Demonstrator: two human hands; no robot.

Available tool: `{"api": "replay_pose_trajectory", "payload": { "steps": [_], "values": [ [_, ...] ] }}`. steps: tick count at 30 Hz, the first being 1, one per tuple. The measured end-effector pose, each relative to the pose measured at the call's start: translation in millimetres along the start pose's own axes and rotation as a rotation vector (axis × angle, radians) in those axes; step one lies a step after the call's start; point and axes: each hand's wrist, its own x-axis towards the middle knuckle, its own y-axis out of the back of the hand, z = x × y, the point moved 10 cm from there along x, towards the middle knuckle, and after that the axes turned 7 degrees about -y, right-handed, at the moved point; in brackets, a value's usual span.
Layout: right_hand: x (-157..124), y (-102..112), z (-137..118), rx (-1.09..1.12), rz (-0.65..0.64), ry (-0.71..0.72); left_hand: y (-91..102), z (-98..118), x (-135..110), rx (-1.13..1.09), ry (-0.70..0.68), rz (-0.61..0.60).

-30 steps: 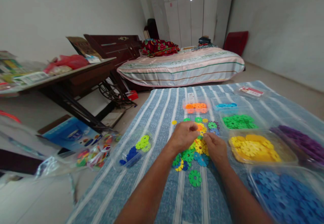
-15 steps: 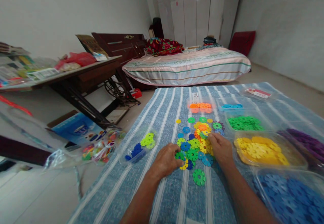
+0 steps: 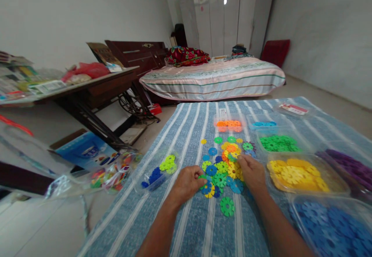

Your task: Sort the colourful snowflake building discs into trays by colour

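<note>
A loose pile of notched plastic discs point(image 3: 220, 179) in green, yellow, blue and orange lies on a striped cloth. My left hand point(image 3: 188, 183) is at the pile's left edge, thumb and fingers pinched on a green notched disc point(image 3: 202, 178). Beneath that disc lie a blue and a yellow one. At the pile's right side is my right hand point(image 3: 253, 173), fingers closed beside the orange and yellow discs point(image 3: 231, 148); what it holds, if anything, is hidden. A single green disc point(image 3: 227, 206) lies apart, nearest me.
On the right stand clear tubs of yellow discs point(image 3: 296, 173), green discs point(image 3: 279, 143), blue discs point(image 3: 331, 226) and purple discs point(image 3: 350, 168). Orange discs point(image 3: 229, 125) and light-blue discs point(image 3: 264, 124) sit in tubs behind. A left tub point(image 3: 167, 179) holds lime and dark-blue discs.
My left thumb and fingers have closed on the green disc and drawn it slightly left, uncovering a blue disc. My right hand stays by the pile's right side.
</note>
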Motion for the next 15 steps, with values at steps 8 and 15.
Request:
{"api": "replay_pose_trajectory", "payload": {
  "steps": [8, 15],
  "values": [
    [2, -2, -3, 0.008, 0.014, 0.021, -8.4, 34, 26, -0.03, -0.102, -0.002],
    [1, -5, -1, 0.059, -0.009, 0.025, -46.6, 139, 90, -0.2, -0.396, 0.052]
  ]
}}
